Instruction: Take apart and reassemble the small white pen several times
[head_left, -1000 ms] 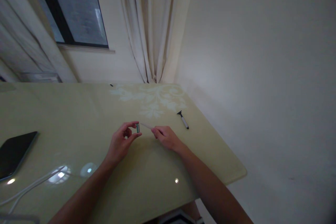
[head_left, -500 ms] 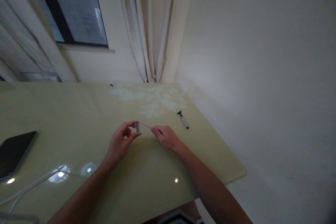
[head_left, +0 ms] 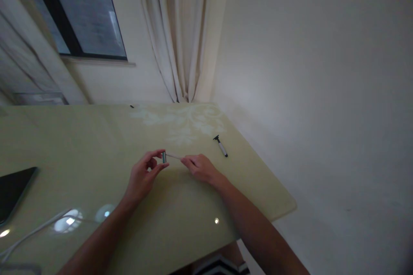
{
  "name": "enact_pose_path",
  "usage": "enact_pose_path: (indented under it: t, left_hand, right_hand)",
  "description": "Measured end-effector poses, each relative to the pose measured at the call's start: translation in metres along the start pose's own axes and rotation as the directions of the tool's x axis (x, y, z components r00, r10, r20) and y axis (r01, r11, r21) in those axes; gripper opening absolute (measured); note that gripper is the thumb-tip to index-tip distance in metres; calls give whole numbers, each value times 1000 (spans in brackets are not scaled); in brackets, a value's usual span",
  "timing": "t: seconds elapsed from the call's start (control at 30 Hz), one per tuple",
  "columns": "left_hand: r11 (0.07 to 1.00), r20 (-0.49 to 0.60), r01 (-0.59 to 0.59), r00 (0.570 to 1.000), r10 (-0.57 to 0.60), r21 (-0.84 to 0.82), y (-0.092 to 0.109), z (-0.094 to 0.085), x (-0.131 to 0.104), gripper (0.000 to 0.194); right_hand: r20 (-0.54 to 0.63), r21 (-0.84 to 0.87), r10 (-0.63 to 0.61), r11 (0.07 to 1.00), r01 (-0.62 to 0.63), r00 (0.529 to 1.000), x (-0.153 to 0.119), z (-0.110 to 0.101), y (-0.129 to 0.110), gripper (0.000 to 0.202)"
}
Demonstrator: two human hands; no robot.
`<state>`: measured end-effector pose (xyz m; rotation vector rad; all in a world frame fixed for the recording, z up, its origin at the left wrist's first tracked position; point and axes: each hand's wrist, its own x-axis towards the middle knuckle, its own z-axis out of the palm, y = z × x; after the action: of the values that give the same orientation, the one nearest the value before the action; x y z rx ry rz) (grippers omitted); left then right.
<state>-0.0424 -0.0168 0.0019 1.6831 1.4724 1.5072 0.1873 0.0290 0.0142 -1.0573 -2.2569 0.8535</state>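
Note:
My left hand (head_left: 142, 177) pinches a small upright razor cartridge (head_left: 164, 157) between thumb and fingertips; a teal strip shows along its dark edge. In my closed right hand (head_left: 200, 167) is a thin white stick (head_left: 173, 156), pointing left. Its tip reaches the cartridge's side and appears to touch it, though the contact is too small to be sure. Both hands are above the pale green table (head_left: 180, 223). Beyond my right hand lies a razor (head_left: 221, 146) with a grey and black handle and a slim black T-shaped head.
At the left edge lies a dark tablet (head_left: 16, 191), with white cables (head_left: 35, 230) nearer to me. A tiny black piece (head_left: 131, 106) sits at the table's far edge. A wall (head_left: 306, 94) stands on the right, and a curtain (head_left: 180, 30) hangs behind.
The stick's tip has moved closer to the cartridge, from a small gap to its side. My view has shifted slightly to the right. Both hands keep their grip.

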Motion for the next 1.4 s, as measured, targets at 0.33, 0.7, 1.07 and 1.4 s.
enact_pose_path:
  t: [0.33, 0.7, 1.07, 1.4]
  left_hand:
    - [1000, 2, -13, 1000, 13, 15, 3, -3, 3, 41]
    - [998, 31, -64, 998, 63, 27, -2, -2, 3, 38]
    - [995, 19, -96, 995, 96, 19, -1, -1, 1, 37]
    - [994, 16, -111, 994, 111, 9, 1, 2, 0, 36]
  right_hand:
    - [17, -79, -24, 997, 26, 1000, 0, -6, 2, 51]
    - [101, -197, -18, 980, 37, 995, -1, -12, -2, 49]
    - [45, -212, -41, 976, 49, 998, 0, -15, 5, 50]
    - [14, -246, -27, 969, 30, 1000, -1, -13, 3, 51]
